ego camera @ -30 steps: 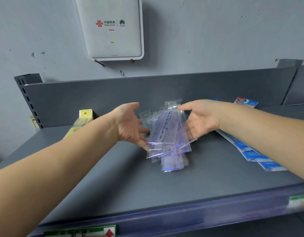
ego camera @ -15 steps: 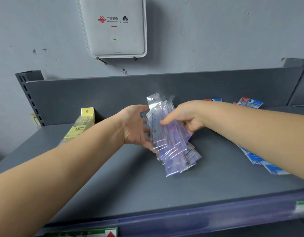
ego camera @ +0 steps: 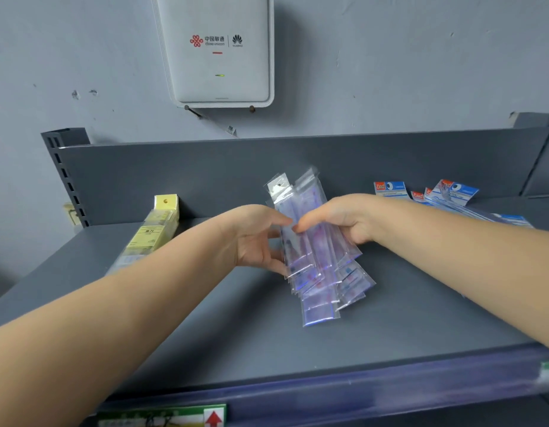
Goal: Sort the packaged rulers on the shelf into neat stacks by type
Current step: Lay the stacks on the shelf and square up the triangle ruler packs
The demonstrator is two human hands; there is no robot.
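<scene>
Clear rulers (ego camera: 313,260), a fanned bundle in glossy sleeves, stand tilted near the middle of the shelf (ego camera: 390,340), lower ends resting on it, tops raised toward the back panel. We hold the bundle from both sides: the left hand (ego camera: 254,238) curls its fingers against the left edge, and the right hand (ego camera: 335,223) grips the upper part, thumb in front. The yellow stack (ego camera: 153,232) lies at the left, and the blue-carded rulers (ego camera: 452,195) lie at the right, partly hidden by our right arm. Risk: the sleeves look slick, so uneven squeezing may let packs slide out and fan wider. Our right forearm passes just over the blue-carded rulers and may disturb them.
</scene>
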